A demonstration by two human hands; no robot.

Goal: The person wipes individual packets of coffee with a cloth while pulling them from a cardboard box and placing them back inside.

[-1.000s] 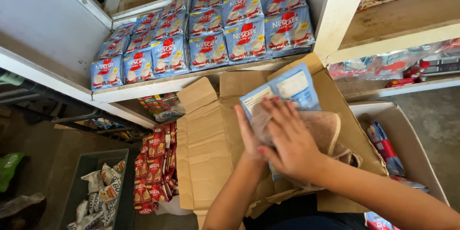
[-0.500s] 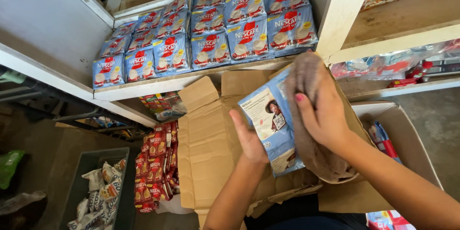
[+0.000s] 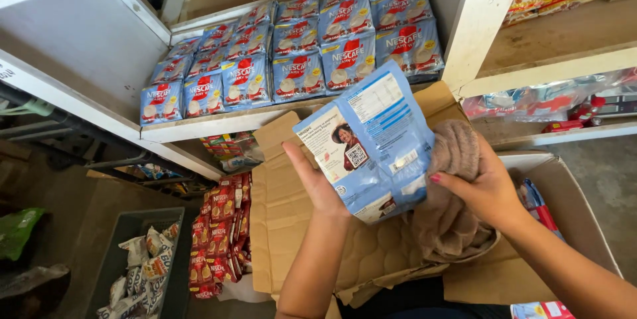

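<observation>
Blue pouch (image 3: 371,143) sits mid-frame, back side up, propped on your left hand (image 3: 318,183), grip closed around its lower edge. Your right hand (image 3: 484,189) clutches a brown cloth (image 3: 454,193) against it: wiping step. Cardboard box (image 3: 292,226) lies below.

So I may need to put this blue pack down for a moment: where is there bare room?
Free: the cardboard box flap left of the left hand, beside the red sachets. Crowded: the shelf is packed with blue packs; the right hand holds the brown cloth against the blue pack.
</observation>
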